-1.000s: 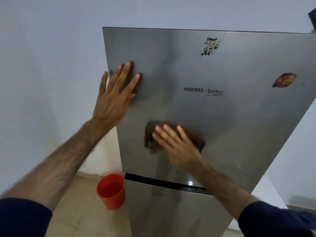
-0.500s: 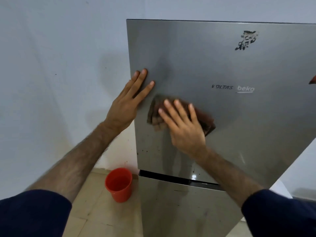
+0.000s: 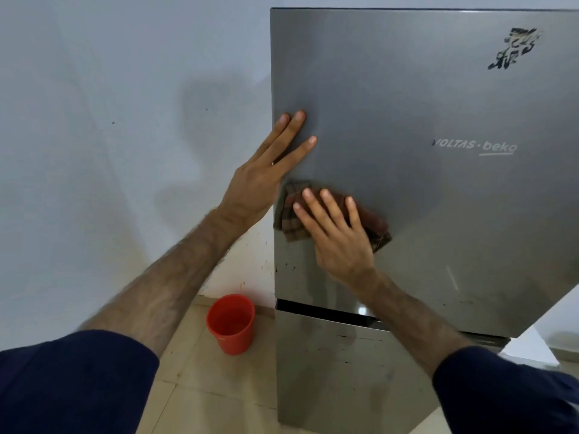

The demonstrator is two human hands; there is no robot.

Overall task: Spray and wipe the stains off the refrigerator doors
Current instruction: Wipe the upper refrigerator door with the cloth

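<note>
Red plastic bucket (image 3: 231,323) on the tiled floor (image 3: 200,405) left of the fridge, round, tapered, looks empty. Upper refrigerator door (image 3: 407,120): brushed steel, flat, dark specks near its lower left edge, scraped sticker residue (image 3: 513,48) top right. Right hand (image 3: 336,236) lies flat, fingers (image 3: 316,208) spread, pressing a brown checked cloth (image 3: 289,219) onto the door's left side. Left hand (image 3: 266,173) braces on the door edge, fingers extended, slightly splayed. Lower door (image 3: 338,380) streaked.

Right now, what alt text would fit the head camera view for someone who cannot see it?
A right hand presses a brown cloth flat against a steel fridge door near its left edge, while the left hand braces the door just above. An orange bucket stands on the floor beside the fridge.
</note>
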